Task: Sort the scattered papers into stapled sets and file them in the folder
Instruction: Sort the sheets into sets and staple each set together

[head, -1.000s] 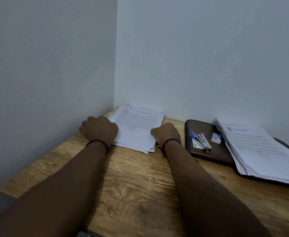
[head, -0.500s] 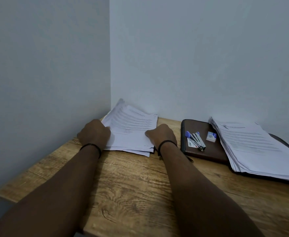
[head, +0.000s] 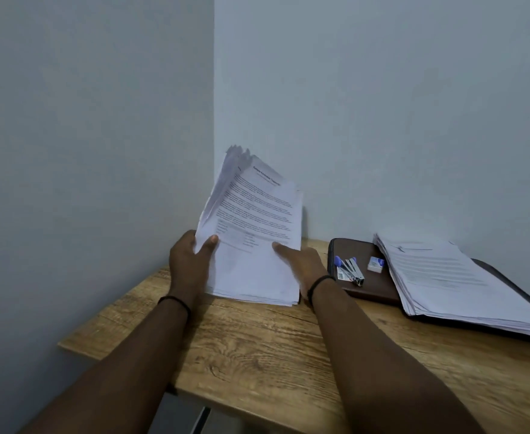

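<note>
A thick stack of printed papers (head: 251, 233) stands tilted up on its lower edge on the wooden table (head: 288, 346), near the corner of the walls. My left hand (head: 190, 261) grips its left edge with the thumb on the front sheet. My right hand (head: 301, 264) holds its right side, thumb across the front. To the right lies a brown folder (head: 373, 289) with a small stapler (head: 351, 270) and a staple box (head: 376, 264) on it. A second pile of papers (head: 445, 277) covers the folder's right part.
Grey walls meet in a corner just behind the raised stack. The table's left edge runs diagonally close to my left forearm, and its front edge lies under both forearms.
The stack lay flat on the table under both hands; now both hands have tipped it upright onto its lower edge, its top fanned toward the wall.
</note>
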